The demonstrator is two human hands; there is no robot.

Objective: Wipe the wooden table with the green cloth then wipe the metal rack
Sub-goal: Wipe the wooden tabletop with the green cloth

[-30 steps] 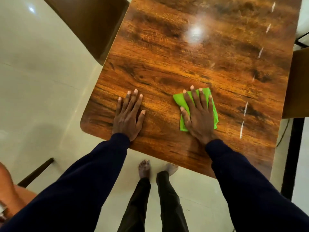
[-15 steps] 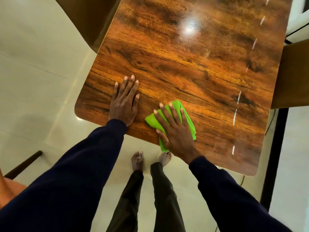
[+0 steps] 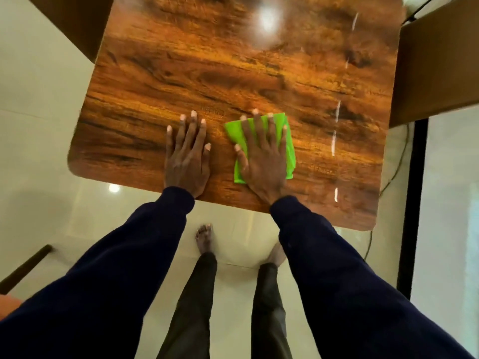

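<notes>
Now right hand (image 3: pixel 261 161) flat, fingers spread, pressing cloth (image 3: pixel 290 156) near 6 o'clock edge of table (image 3: pixel 233 73) — most bare wood lies toward 12; left hand (image 3: pixel 186 156) flat at cloth's 9.

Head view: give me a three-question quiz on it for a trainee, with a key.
1. True or false: the left hand lies flat on the wooden table, touching no cloth.
2. The green cloth lies under: A) the right hand; B) the left hand; C) neither hand.
3. Fill in, near or far from the camera wearer: the cloth lies by the table's ____ edge.
Key: 1 true; 2 A; 3 near.
</notes>
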